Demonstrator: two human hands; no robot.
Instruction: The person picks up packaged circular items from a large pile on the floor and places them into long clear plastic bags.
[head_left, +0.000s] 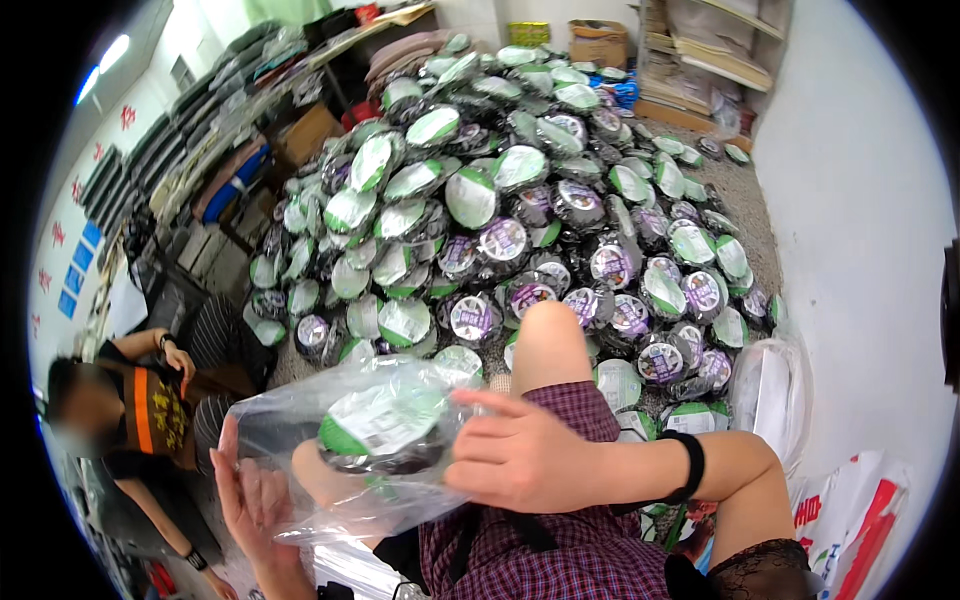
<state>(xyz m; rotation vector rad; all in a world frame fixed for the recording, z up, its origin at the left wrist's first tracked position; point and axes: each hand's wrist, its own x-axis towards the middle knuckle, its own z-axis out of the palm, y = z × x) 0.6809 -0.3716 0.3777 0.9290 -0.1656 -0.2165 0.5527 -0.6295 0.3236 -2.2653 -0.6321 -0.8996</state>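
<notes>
A clear plastic bag (pixel 290 420) is stretched between my two hands above my lap. Inside it lies a round, dark, flat-topped package (pixel 385 418) with a green and white label facing up. My left hand (pixel 252 490) holds the bag's left side, its fingers partly seen through the film. On the right, my right hand (pixel 520 452) grips the bag's other edge with bent fingers, close beside the round package. Beyond my bare knee rises a large heap of similar round packages (pixel 472 197), wrapped in clear film, with green-white or purple-white labels.
To the left sits another person (pixel 150 410) in a dark vest with an orange stripe. Stacked fabric (pixel 190 120) lines shelving at the back left. A white wall (pixel 850 220) bounds the right side. White bags (pixel 775 390) stand by it; cardboard boxes (pixel 598 45) stand behind the heap.
</notes>
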